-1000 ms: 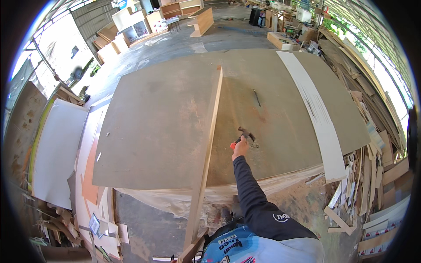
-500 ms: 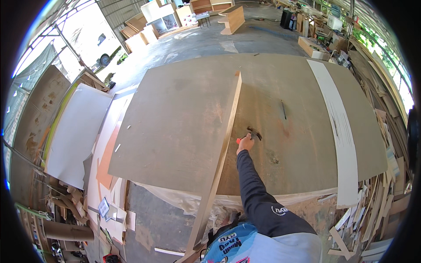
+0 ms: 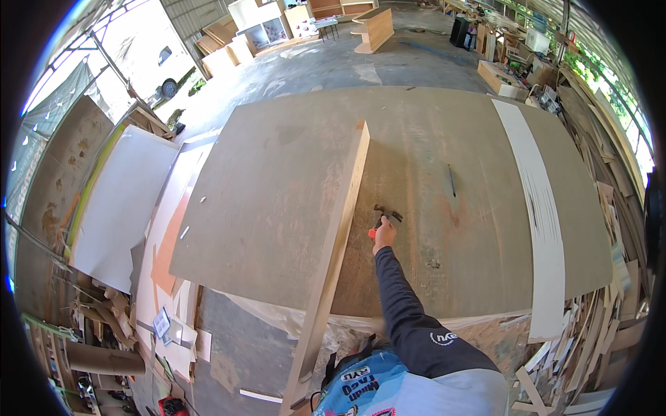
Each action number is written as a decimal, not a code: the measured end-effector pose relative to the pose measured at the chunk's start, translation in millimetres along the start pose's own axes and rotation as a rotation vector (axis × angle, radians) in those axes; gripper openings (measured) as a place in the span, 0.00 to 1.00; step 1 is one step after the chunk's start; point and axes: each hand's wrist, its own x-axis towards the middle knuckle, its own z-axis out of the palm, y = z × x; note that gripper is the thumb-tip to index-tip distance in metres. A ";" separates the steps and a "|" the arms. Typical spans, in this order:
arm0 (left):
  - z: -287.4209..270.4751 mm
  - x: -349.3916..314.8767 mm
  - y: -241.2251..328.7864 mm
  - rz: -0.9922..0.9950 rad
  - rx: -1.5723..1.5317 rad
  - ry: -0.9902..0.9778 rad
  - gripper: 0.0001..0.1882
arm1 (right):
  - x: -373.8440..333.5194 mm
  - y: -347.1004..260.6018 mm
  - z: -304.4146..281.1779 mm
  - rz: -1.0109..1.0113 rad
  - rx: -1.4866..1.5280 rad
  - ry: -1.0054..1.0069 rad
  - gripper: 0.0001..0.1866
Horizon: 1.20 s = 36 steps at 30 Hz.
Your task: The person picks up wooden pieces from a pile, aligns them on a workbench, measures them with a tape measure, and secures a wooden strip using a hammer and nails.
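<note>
My right hand (image 3: 383,238) is closed round a claw hammer (image 3: 388,212) with a dark metal head and some red on its handle. It is over the big brown work surface (image 3: 257,180), just right of a long pale wooden beam (image 3: 340,222). That beam runs from the middle of the surface toward me and past the near edge. Farther right, a thin dark rod-like tool (image 3: 451,180) lies on the surface. My left hand does not show.
A long white strip (image 3: 534,201) with dark streaks crosses the surface's right side. Scrap timber (image 3: 590,347) is piled at the right. White sheets (image 3: 125,201) and offcuts lie at the left. A wooden cabinet piece (image 3: 376,31) stands on the far floor.
My right hand has shifted slightly left and nearer to me, and the hammer head has turned. The far end of the beam has swung left.
</note>
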 end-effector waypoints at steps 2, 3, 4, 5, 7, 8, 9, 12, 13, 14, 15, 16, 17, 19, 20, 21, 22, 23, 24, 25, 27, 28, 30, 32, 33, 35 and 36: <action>-2.9 4.7 -9.1 0.026 -0.050 -0.038 0.12 | 25.8 -20.6 -22.7 -0.070 0.080 0.042 0.15; -5.1 3.4 -12.4 0.039 -0.055 -0.046 0.12 | 26.9 -29.3 -29.8 -0.073 0.077 0.049 0.15; -8.9 -4.3 -13.4 0.041 -0.075 -0.033 0.12 | 20.8 -32.0 -27.3 -0.063 0.069 0.036 0.14; -7.5 -6.6 -13.2 0.084 -0.003 -0.027 0.12 | 13.8 -33.7 -24.1 -0.054 0.062 0.024 0.14; -3.1 0.0 8.3 0.189 0.131 -0.017 0.11 | 2.0 -31.8 -26.8 -0.057 0.043 -0.021 0.13; 1.5 8.7 24.4 0.249 0.132 -0.036 0.11 | -4.8 -26.3 -30.6 -0.059 0.032 -0.042 0.13; 9.2 20.5 49.2 0.311 0.130 -0.059 0.10 | -13.6 -24.8 -36.9 -0.043 0.022 -0.082 0.13; 30.7 55.3 127.8 0.574 0.071 -0.194 0.07 | -56.5 -13.6 -58.0 0.014 -0.034 -0.179 0.12; 39.3 65.7 151.7 0.687 0.040 -0.249 0.06 | -67.8 -9.3 -68.8 0.033 -0.058 -0.196 0.12; 49.7 72.1 166.5 0.741 0.017 -0.262 0.05 | -89.7 -12.7 -77.2 0.087 -0.086 -0.303 0.11; 64.2 77.6 170.1 0.795 0.024 -0.244 0.05 | -118.8 -24.3 -88.0 0.140 -0.116 -0.406 0.10; 78.9 82.6 175.8 0.859 0.024 -0.230 0.07 | -137.7 -33.7 -103.9 0.163 -0.134 -0.479 0.09; 87.4 87.4 189.6 0.932 0.039 -0.249 0.08 | -154.8 -42.8 -122.3 0.186 -0.153 -0.542 0.09; 99.7 95.4 218.4 1.069 0.073 -0.283 0.10 | -194.1 -69.0 -155.8 0.296 -0.122 -0.619 0.10; 106.2 95.8 225.1 1.113 0.077 -0.312 0.11 | -214.4 -84.1 -167.3 0.337 -0.101 -0.611 0.11; 113.4 95.4 230.2 1.160 0.082 -0.343 0.12 | -233.4 -98.4 -179.3 0.378 -0.078 -0.599 0.13; 121.3 93.8 232.9 1.206 0.086 -0.374 0.13 | -248.9 -110.1 -191.3 0.369 -0.050 -0.585 0.13; 132.2 89.9 233.3 1.231 0.121 -0.414 0.13 | -263.3 -121.9 -205.6 0.362 -0.027 -0.569 0.14; 143.7 90.1 232.9 1.296 0.100 -0.444 0.13 | -276.0 -132.0 -220.4 0.349 -0.001 -0.549 0.14; 154.6 90.4 232.7 1.359 0.077 -0.472 0.14 | -288.8 -140.7 -235.0 0.326 0.013 -0.499 0.15; 163.3 84.6 238.0 1.437 0.096 -0.530 0.14 | -312.7 -150.8 -258.1 0.284 0.040 -0.419 0.16; 168.6 80.9 241.2 1.470 0.075 -0.543 0.14 | -321.9 -153.4 -270.3 0.245 0.059 -0.417 0.18; 182.3 76.3 246.4 1.537 0.035 -0.566 0.14 | -338.6 -155.5 -291.6 0.168 0.096 -0.416 0.22; 191.4 73.4 250.4 1.585 0.057 -0.575 0.15 | -349.2 -150.3 -302.6 -0.013 -0.151 -0.352 0.32; 197.6 71.9 251.7 1.607 0.048 -0.569 0.15 | -351.0 -143.8 -308.5 -0.113 -0.267 -0.315 0.34; 202.4 70.3 254.2 1.619 0.048 -0.597 0.15 | -350.7 -131.7 -317.7 -0.266 -0.409 -0.216 0.36; 202.9 72.4 255.6 1.594 -0.017 -0.677 0.16 | -350.9 -131.4 -323.0 -0.266 -0.490 -0.136 0.35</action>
